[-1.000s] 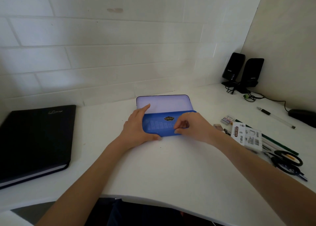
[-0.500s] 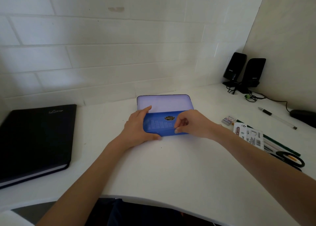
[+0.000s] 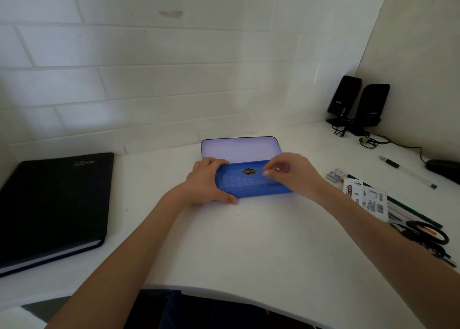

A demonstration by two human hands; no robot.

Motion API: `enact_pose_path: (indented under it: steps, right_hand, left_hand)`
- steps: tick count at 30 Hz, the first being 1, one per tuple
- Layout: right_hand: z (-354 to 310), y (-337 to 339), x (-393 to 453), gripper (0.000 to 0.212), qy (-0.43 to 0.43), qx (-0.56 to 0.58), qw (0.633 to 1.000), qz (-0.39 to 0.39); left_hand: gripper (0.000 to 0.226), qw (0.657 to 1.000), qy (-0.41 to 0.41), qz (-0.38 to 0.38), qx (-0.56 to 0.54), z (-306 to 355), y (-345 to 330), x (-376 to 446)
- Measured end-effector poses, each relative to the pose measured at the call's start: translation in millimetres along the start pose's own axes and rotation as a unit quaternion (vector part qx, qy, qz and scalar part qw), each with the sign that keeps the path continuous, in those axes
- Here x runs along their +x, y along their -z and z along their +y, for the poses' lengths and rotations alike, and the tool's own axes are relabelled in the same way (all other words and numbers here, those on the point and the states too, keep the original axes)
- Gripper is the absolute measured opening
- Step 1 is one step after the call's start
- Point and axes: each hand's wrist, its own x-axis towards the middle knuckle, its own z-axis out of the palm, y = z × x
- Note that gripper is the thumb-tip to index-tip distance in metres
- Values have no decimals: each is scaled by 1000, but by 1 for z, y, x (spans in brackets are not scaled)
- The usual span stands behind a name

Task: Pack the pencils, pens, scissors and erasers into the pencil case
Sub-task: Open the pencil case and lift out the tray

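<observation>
A blue pencil case [image 3: 245,179] lies on the white desk [image 3: 249,249], its pale flap [image 3: 240,148] raised behind the blue front. My left hand [image 3: 205,182] grips the case's left end. My right hand [image 3: 296,173] hovers over its right side with the fingers pinched; it is blurred and I cannot tell whether it holds anything. To the right lie an eraser [image 3: 336,175], a pen [image 3: 407,171], black-handled scissors [image 3: 428,233], a green pencil [image 3: 413,210] and other pens under a sticky-note pack [image 3: 366,199].
A black notebook [image 3: 53,204] lies at the left. Two black speakers [image 3: 358,102] with cables stand in the far right corner, and a dark object [image 3: 444,168] lies at the right edge. The desk's front edge curves near my body.
My right hand has lifted from the front of the case and moved up and right. My left hand keeps its hold. The view has shifted slightly.
</observation>
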Motion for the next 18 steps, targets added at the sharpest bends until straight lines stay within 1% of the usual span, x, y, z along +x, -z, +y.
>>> enact_pose_path:
  steps: [1,2,3,4,6,7,9,11,15,16,18]
  right_hand:
    - [7,3,4,20,-9,-17,999,43]
    - [13,6,7,35,-33,-46,997,62]
    - [17,8,11,46,-74,-72,993,55]
    - [20,9,14,51,-123,-84,988,40]
    - [20,11,24,42,-212,-80,974,11]
    - [18,11,28,42,-233,-82,969,11]
    - [17,13,35,40,-239,-97,965,36]
    - [15,13,39,36,-227,-140,962,53]
    - [4,-1,32,40,-179,-274,943,56]
    - [0,-4,30,35,-156,-297,940,65]
    - [-4,-7,29,8,-124,-297,942,95]
  left_hand:
    - [103,1000,-1,2,-13,0,-1,-1]
    - [102,1000,-3,5,-25,-1,-2,-2]
    - [101,999,-4,8,-34,-2,-2,-2]
    - [101,999,-5,9,-39,-3,-3,-2]
    - [101,999,-7,8,-39,-5,-3,-1]
    - [101,999,-9,9,-37,-5,-3,-1]
    - [102,999,-12,10,-30,-6,-3,-1]
    - [103,1000,-13,13,-16,-6,-3,0]
    - [104,999,-12,15,43,-5,0,2]
    - [102,998,-11,16,58,-4,1,3]
    - [99,996,-11,13,84,-2,3,4]
